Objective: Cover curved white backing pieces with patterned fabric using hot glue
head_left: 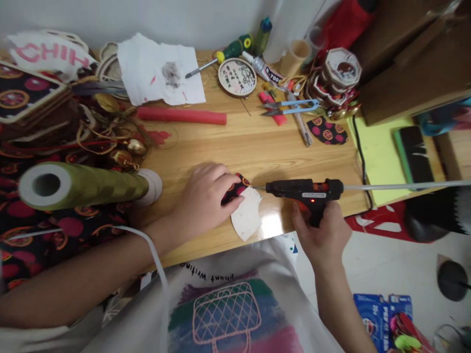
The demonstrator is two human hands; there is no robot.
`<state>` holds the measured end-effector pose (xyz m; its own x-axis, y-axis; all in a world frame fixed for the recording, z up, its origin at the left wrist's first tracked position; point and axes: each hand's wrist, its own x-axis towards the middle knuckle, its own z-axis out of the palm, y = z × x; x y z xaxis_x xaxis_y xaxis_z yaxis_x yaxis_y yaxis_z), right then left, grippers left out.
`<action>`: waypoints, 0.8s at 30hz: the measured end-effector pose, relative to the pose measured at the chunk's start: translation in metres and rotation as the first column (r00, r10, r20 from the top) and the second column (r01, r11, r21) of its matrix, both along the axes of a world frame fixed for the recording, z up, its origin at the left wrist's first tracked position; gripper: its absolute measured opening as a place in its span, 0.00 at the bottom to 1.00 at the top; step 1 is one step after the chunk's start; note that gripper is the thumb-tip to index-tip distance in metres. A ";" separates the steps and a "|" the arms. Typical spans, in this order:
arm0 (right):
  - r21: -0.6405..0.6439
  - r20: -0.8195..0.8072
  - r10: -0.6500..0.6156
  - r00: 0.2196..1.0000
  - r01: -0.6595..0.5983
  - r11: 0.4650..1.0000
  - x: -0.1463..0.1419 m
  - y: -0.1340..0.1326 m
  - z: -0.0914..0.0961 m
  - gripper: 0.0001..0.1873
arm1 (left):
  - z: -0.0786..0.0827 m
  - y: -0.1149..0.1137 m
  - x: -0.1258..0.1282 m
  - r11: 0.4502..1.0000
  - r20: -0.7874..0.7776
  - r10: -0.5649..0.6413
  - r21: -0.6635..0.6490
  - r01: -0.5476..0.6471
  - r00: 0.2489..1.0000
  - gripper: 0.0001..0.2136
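Observation:
My right hand (324, 230) is wrapped round the grip of a black hot glue gun (294, 188), whose small light glows red. A long glue stick (397, 186) sticks out of its back end. The nozzle points left, at or close to the edge of a dark patterned fabric piece (235, 189). My left hand (211, 196) pinches that fabric between thumb and fingers, together with a white curved cut-out piece (247, 215) lying partly over it near the table's front edge. My fingers hide part of the fabric.
A green roll (99, 185) lies at left on patterned cloth (66, 225). Behind are a red stick (182, 115), a stained white tissue (162, 68), a screwdriver (235, 48), blue thread snips (290, 106) and a fabric scrap (327, 130). A cardboard box (412, 59) stands right.

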<state>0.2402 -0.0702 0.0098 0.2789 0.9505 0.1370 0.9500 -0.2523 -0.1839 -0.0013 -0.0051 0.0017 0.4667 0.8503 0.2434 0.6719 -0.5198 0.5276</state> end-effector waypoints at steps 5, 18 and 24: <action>-0.041 0.024 0.036 0.999 -0.035 0.999 0.006 -0.002 -0.004 0.23 | 0.003 -0.002 0.001 0.999 -0.040 -0.015 0.036 0.017 0.999 0.08; -0.038 0.099 0.155 0.983 -0.152 0.988 0.008 -0.003 -0.001 0.20 | 0.003 -0.002 0.000 0.999 -0.081 -0.024 0.042 0.028 0.996 0.09; 0.188 0.215 0.297 0.930 -0.338 0.922 0.011 -0.001 -0.005 0.15 | 0.003 -0.002 0.000 0.998 -0.062 -0.032 0.055 0.036 0.998 0.08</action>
